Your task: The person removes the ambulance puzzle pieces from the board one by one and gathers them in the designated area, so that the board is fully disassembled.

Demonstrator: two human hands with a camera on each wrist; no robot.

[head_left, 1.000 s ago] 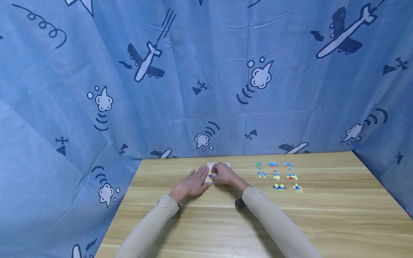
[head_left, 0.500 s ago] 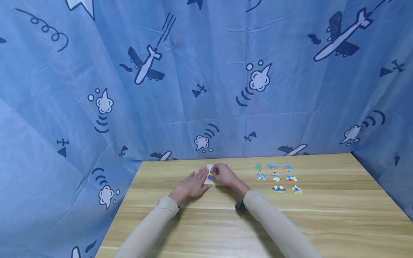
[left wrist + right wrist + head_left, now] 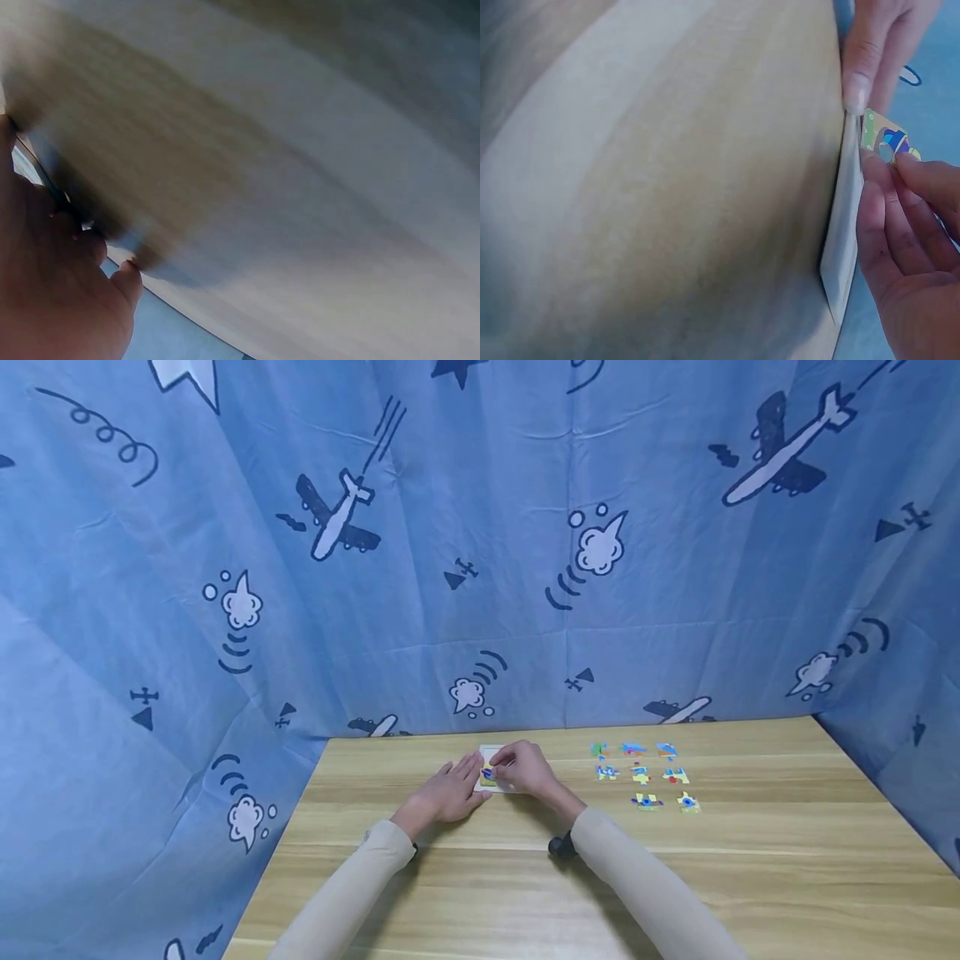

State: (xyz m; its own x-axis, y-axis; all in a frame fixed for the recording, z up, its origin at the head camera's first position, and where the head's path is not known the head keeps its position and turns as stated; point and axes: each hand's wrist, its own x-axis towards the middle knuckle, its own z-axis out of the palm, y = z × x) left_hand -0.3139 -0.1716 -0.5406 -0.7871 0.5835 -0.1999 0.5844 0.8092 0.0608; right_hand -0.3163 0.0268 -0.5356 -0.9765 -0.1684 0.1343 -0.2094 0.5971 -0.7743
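Note:
Near the back of the table lies a small white puzzle board (image 3: 489, 749). My left hand (image 3: 450, 795) rests with straight fingers along its left side, and its thumb touches the lower left edge. Over the board, my right hand (image 3: 525, 768) pinches a puzzle piece (image 3: 889, 139) between thumb and fingers. In the right wrist view the piece has a green strip, a purple and blue figure and some yellow; it stands tilted up above the board. Part of the board is hidden under both hands. The left wrist view shows the left hand (image 3: 64, 277) with its fingertips against the tabletop.
Right of the board, several loose puzzle pieces (image 3: 640, 775) lie in spaced rows on the wooden table (image 3: 480, 893). A blue curtain (image 3: 525, 568) with airplane prints hangs along the back and sides. A dark round object (image 3: 561, 847) sits at the right wrist.
The right hand has shifted slightly at the board, and more of the yellow and green piece shows beneath its fingertips. The left hand stays in place. The head view has tilted up a little.

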